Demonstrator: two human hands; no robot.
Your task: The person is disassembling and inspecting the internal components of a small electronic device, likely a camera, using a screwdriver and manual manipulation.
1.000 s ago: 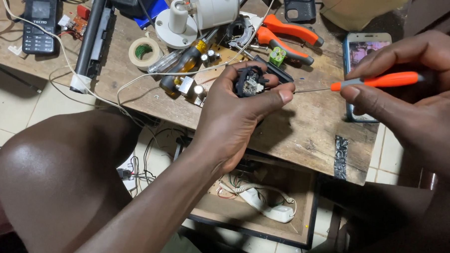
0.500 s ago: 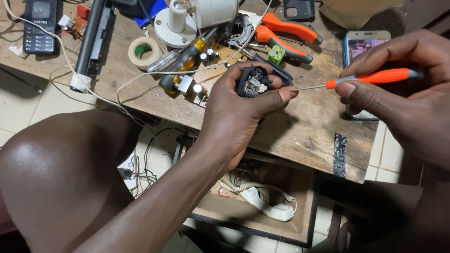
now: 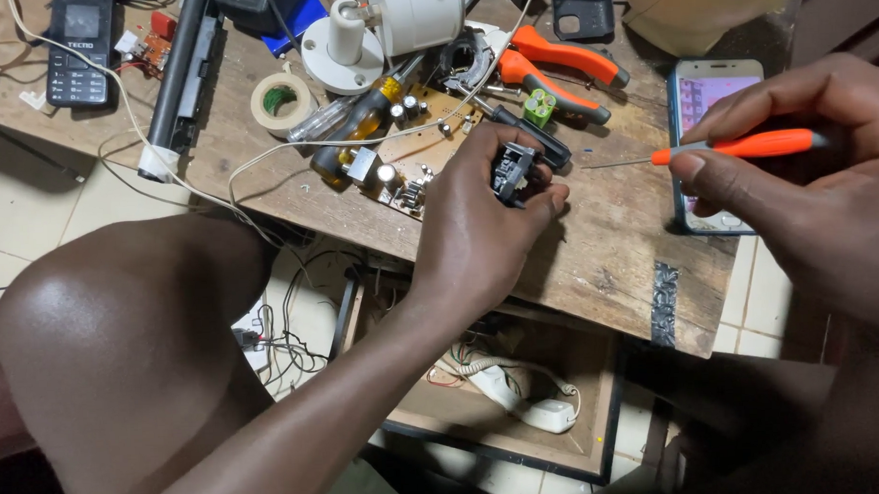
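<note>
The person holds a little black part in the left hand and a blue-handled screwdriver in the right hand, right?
Not quite. In the head view the screwdriver in the right hand has an orange handle, not blue. The left hand does hold the little black part.

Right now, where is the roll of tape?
In the head view, the tape roll lies on the wooden table at upper left, between the long black bar and the white round base.

A smartphone (image 3: 714, 150) is lying at the table's (image 3: 606, 261) right edge, its rectangular screen glowing pale violet, partly hidden under the right hand (image 3: 797, 176). A black keypad phone (image 3: 79, 45), its small screen dark, is resting far left.
</note>
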